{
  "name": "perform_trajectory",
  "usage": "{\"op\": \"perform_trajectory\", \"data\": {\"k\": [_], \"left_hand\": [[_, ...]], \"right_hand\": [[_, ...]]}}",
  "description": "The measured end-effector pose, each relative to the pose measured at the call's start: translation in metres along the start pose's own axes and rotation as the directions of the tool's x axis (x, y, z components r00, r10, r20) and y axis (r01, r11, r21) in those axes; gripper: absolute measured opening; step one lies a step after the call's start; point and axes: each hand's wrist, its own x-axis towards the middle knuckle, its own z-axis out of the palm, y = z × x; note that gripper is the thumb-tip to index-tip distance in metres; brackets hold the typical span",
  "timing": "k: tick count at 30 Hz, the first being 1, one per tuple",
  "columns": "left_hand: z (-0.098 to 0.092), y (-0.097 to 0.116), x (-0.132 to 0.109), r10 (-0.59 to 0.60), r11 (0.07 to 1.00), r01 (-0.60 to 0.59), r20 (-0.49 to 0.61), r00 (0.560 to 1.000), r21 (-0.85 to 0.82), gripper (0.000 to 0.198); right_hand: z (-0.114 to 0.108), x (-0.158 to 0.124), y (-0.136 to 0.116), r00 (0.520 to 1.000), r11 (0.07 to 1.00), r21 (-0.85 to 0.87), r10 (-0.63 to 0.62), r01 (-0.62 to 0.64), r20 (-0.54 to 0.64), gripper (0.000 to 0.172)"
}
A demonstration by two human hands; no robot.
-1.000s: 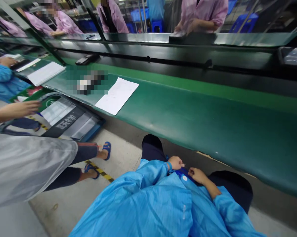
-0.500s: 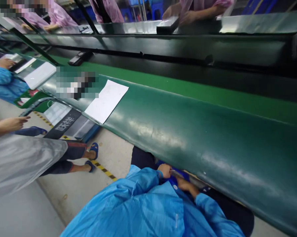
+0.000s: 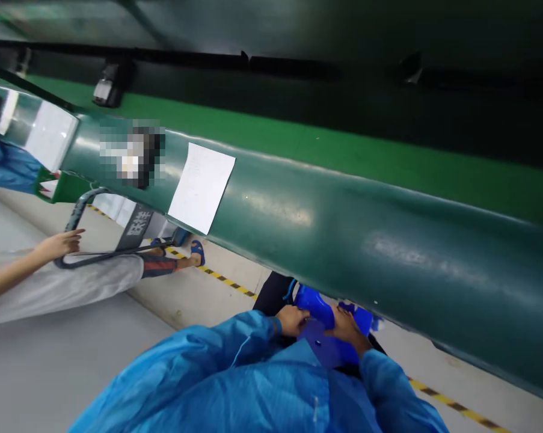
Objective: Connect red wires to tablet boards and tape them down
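Crate point(image 3: 73, 189) (green) holds white pieces point(image 3: 49, 189); right hand point(image 3: 346, 328) touches blue plastic point(image 3: 314, 304)

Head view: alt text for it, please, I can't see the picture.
The wearer's left hand and right hand are low by a blue object near a green bench's edge; grip unclear. A white sheet lies on the bench, and at left another person's hand is at a dark curved handle.

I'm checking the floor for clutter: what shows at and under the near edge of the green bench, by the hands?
Blue plastic shows by the left hand and right hand, with pale floor to their right. The green bench covers whatever lies farther under.
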Motion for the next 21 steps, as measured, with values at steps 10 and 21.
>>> {"op": "perform_trajectory", "data": {"k": [10, 21], "left_hand": [[0.056, 0.034, 0.003, -0.327, 0.945, 0.313, -0.29, 0.899, -0.094, 0.03], [0.057, 0.127, 0.016, -0.142, 0.93, 0.156, -0.066, 0.988, 0.333, 0.013]], "right_hand": [[0.016, -0.097, 0.125, 0.944, 0.983, 0.179, 0.012, 0.051, -0.33, 0.097], [0.049, -0.242, 0.196, 0.745, 0.519, 0.832, 0.472, 0.197, -0.471, 0.101]]}}
